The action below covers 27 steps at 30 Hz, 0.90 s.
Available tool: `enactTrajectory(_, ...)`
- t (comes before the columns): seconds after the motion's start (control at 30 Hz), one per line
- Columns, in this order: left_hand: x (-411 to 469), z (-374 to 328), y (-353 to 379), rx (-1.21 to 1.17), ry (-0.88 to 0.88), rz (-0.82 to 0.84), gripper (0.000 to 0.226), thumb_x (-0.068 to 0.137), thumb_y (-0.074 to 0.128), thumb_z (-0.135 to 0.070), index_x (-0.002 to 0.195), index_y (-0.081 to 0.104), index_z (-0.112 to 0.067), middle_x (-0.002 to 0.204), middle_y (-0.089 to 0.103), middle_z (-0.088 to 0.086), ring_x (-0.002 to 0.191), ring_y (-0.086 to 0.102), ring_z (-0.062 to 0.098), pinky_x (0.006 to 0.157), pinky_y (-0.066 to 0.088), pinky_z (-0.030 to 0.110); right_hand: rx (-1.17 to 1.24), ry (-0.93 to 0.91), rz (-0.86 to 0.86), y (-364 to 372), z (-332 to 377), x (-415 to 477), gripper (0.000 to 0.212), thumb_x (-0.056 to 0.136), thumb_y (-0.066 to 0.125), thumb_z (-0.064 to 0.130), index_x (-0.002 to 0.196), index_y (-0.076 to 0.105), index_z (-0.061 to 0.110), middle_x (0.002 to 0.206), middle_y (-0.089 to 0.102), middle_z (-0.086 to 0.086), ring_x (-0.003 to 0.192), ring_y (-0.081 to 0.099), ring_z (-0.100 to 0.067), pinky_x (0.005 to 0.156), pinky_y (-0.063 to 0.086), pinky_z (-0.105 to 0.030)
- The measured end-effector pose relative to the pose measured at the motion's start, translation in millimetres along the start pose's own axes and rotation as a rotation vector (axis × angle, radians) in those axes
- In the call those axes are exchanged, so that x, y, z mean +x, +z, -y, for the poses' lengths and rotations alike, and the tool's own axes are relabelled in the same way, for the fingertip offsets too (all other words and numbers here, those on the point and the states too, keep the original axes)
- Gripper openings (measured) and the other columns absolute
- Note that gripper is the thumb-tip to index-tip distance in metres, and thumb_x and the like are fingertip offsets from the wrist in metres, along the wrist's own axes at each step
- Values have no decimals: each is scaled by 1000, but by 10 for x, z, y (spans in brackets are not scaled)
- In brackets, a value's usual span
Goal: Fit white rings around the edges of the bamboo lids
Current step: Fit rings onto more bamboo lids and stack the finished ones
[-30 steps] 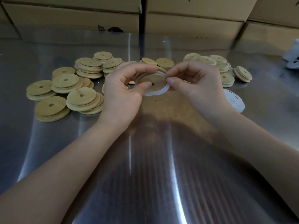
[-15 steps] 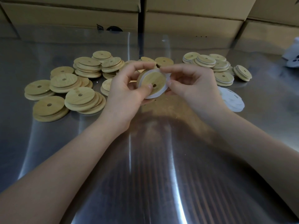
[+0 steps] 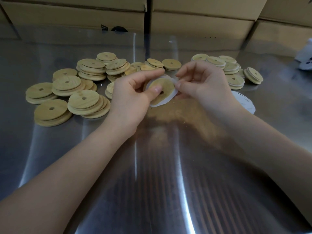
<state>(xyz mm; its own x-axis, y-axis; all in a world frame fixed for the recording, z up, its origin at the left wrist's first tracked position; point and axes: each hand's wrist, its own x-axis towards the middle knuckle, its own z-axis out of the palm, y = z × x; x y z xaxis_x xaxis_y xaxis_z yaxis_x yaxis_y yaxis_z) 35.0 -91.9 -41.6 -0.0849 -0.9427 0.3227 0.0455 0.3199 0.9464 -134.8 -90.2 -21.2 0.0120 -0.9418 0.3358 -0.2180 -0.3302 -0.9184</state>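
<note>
Shining, the steel desk (image 3: 160, 183) held heaps of bamboo lids (image 3: 83, 98), with cardboard boxes (image 3: 202, 22) behind. Above it, the left hand (image 3: 130, 100) clamped one lid (image 3: 166, 85) in its grip; the right hand (image 3: 207, 86) pinched its white ring (image 3: 157, 103).

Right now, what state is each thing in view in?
Round bamboo lid with centre hole: held tilted above the table.
Thin white ring: around that lid's edge, seemingly not fully seated.
Left hand: grips the lid.
Right hand: pinches the ring.
Bare bamboo lids, left pile: lying flat, overlapping.
Ringed bamboo lids, right pile: stacked.
Loose white rings: stacked flat.
</note>
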Motion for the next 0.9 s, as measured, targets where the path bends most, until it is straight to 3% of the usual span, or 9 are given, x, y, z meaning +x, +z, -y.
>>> enactTrajectory(0.3,-11,6,-8,-187,-118,26,37,91,57,8,101,71,-24,97,76,-7,98,71,11,80,60,31,18,55,139,-88,38,25,15,84,69,-5,81,68,10,68,71,-2,65,69,-17,64,59,-28)
enactTrajectory(0.47,-9,6,-9,-121,-72,44,36,91,58,6,104,70,-25,105,75,-3,102,69,11,78,58,28,15,46,145,-118,1,21,17,84,68,-5,82,71,12,70,72,-2,67,69,-17,65,58,-28)
enactTrajectory(0.57,-5,11,-15,-93,-53,45,36,91,58,7,105,70,-25,109,73,-1,106,68,11,85,57,31,19,60,146,-105,-15,21,16,85,67,-4,83,71,12,71,72,-2,68,69,-17,66,58,-28)
enactTrajectory(0.77,19,59,-59,5,-36,93,36,86,66,2,101,72,-31,106,72,-5,103,68,14,84,58,37,-48,-1,87,-27,-37,-22,16,87,66,-4,87,72,10,74,72,0,71,69,-14,68,59,-28)
enactTrajectory(0.9,24,78,-56,143,33,87,34,82,73,-3,101,72,-32,101,74,-8,97,69,8,84,58,31,-98,-25,72,17,-36,-47,15,86,67,-4,89,72,10,84,72,-5,78,70,-14,71,58,-24)
